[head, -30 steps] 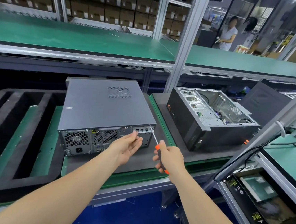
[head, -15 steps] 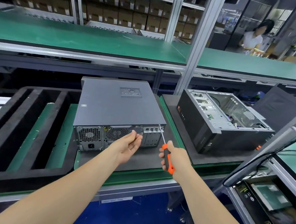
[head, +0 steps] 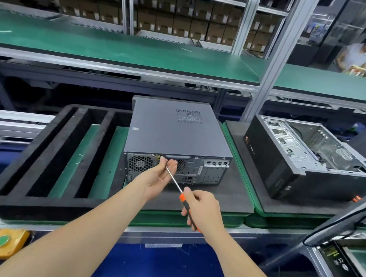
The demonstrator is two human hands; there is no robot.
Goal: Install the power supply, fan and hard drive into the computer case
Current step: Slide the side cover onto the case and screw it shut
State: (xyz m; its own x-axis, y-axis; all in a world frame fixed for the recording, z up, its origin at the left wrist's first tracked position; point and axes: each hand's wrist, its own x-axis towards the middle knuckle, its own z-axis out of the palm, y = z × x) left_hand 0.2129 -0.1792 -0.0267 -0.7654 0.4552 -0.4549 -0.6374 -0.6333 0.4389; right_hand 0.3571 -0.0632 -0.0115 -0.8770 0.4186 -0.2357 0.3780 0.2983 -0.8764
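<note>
Quickly: closed computer case (head: pixel 174 128) lies flat on the bench (head: pixel 234 220), rear toward the person. Palm up at the case's rear grille (head: pixel 180 164), the left hand (head: pixel 158 176) pinches the screwdriver (head: pixel 173 178) tip, probably steadying it. The right hand (head: pixel 204 209) grips its handle in front of the case. Earlier the tip pointed at the case's right rear corner, clear of the left hand.

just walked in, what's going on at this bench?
A person is working at the back of a closed gray computer case lying on a foam mat. The right hand grips an orange-handled screwdriver, whose tip points into the cupped left hand, held up in front of the case's rear panel. Whether that hand holds a screw is too small to tell. A second case, side open, sits untouched to the right.
</note>
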